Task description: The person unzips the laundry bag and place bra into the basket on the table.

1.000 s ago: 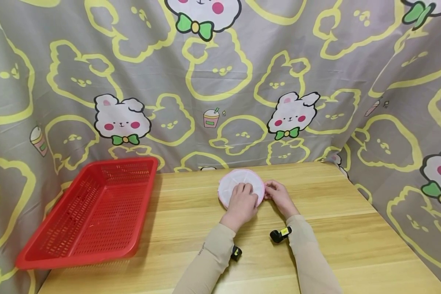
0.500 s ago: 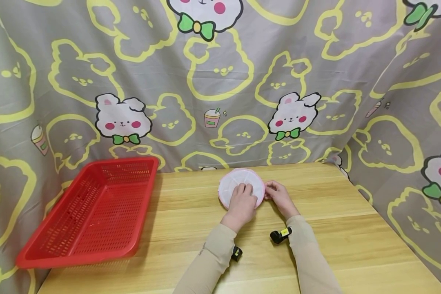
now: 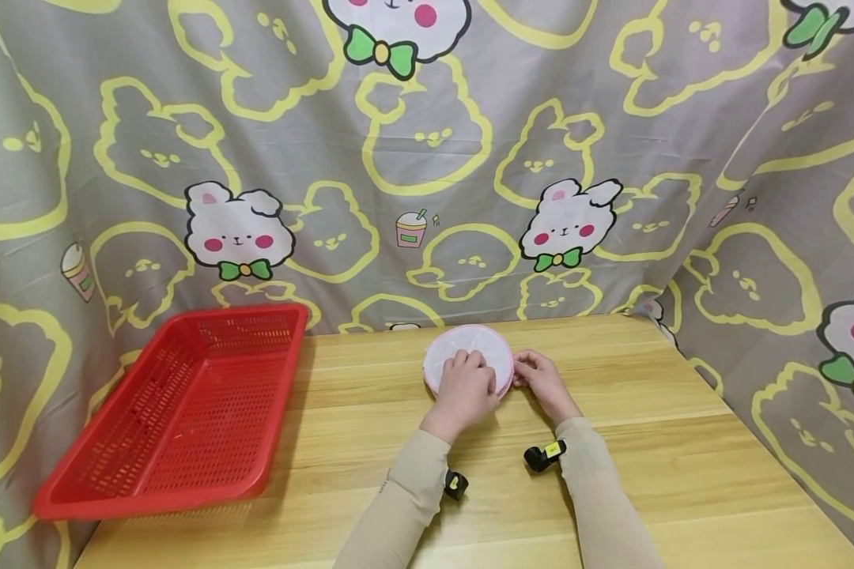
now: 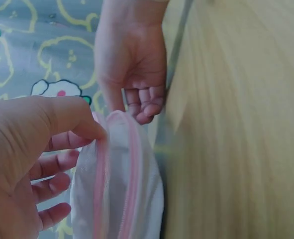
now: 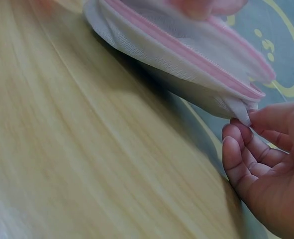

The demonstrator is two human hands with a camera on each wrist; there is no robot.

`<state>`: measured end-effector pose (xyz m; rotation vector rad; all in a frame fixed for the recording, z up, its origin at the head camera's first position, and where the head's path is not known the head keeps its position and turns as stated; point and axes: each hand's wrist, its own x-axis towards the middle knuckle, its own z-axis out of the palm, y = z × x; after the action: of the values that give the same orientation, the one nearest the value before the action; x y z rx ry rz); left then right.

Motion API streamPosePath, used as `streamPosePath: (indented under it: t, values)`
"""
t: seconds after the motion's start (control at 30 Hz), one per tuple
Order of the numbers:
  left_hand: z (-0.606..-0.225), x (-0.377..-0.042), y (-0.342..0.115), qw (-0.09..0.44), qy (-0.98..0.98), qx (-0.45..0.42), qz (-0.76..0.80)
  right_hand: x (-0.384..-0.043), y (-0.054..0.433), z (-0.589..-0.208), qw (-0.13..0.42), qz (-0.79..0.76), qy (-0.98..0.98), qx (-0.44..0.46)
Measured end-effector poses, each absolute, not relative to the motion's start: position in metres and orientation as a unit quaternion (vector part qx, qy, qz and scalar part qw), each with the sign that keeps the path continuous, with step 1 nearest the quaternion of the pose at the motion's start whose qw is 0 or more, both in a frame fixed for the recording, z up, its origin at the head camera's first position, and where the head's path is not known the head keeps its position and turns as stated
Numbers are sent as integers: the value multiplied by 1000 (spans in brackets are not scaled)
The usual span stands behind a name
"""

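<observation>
A round white mesh laundry bag (image 3: 482, 340) with pink zipper trim lies near the back of the wooden table. My left hand (image 3: 464, 387) reaches over it. In the left wrist view, this hand's thumb and fingers pinch one pink zipper edge, and the bag (image 4: 147, 184) gapes between its two zipper tracks. On the right side, my right hand (image 3: 544, 385) pinches the bag's edge. The right wrist view shows that hand (image 5: 273, 167) holding a corner of fabric by the zipper's end, thumb against index finger. Whatever is inside the bag cannot be made out.
A large red plastic basket (image 3: 273, 442) with slotted walls stands at the left of the table (image 3: 655, 427). A grey curtain (image 3: 462, 158) with cartoon prints hangs behind the table and along both sides. Each wrist wears a small black camera.
Over the last half second my left hand has shifted slightly up and left on the bag. My right hand stays at the bag's right edge.
</observation>
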<state>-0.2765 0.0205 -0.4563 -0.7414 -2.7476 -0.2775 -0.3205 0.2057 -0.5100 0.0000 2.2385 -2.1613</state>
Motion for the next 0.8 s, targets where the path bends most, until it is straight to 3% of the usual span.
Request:
streamPosePath:
  t: [0.8]
  values:
    - [-439,-279,10,170,-932,-256,-193,-318,205,-506,16,-695,719,-5]
